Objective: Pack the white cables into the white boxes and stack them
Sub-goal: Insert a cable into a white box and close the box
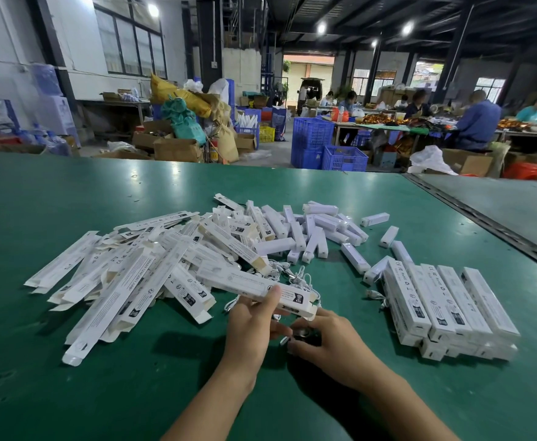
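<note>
The right hand [327,337] is nearest, its fingers curled around a small dark round thing [303,334] low over the green table [133,393]. Just beside it the left hand [254,316] grips a long white box [248,286] near its end, thumb on top. Behind the box, loose white cables [292,275] lie on the table. To the right stands a stack of closed boxes [445,307], to the left a pile of flat boxes [127,275]; farther away lie short white sticks [308,227]
</note>
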The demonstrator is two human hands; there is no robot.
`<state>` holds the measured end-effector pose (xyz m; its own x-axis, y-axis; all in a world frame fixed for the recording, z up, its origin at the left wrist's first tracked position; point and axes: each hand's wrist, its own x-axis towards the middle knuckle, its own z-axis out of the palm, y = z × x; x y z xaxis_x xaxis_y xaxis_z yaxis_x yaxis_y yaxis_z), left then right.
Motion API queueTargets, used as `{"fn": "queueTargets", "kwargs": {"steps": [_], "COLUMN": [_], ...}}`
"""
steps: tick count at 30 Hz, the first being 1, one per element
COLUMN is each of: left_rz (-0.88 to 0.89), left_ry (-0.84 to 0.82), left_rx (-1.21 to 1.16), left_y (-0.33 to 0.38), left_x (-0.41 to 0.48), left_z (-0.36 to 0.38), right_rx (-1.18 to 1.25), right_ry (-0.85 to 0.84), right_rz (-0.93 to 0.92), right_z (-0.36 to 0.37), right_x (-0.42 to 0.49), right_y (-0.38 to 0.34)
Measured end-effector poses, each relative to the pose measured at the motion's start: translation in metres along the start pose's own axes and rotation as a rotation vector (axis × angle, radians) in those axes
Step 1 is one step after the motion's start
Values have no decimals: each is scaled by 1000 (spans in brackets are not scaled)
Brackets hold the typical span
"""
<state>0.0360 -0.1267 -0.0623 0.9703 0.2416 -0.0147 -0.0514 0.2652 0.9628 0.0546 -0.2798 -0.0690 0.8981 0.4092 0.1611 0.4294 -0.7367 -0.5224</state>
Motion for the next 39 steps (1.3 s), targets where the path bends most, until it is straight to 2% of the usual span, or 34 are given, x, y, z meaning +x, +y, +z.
{"fn": "queueTargets", "kwargs": {"steps": [5, 11, 15, 25, 35, 39], "left_rz": [-18, 6, 18, 26, 40, 33], "left_ry": [54, 126, 129, 139, 155, 143], "left_rx": [16, 1, 4, -4, -10, -4], "left_y": [1, 2, 1, -1, 0, 1], "left_x": [1, 5, 7, 7, 7, 6], "left_z": [-3, -6, -7, -8, -7, -6], "right_rx": [-13, 10, 200, 374, 531, 599], "right_ry": [30, 232, 445, 708, 694, 592], "right_rz": [-20, 62, 130, 141, 123, 130], "right_z": [0, 2, -2, -4, 0, 3], "right_x": [2, 2, 0, -1, -2, 0], "right_y": [-3, -3, -7, -14, -8, -9]}}
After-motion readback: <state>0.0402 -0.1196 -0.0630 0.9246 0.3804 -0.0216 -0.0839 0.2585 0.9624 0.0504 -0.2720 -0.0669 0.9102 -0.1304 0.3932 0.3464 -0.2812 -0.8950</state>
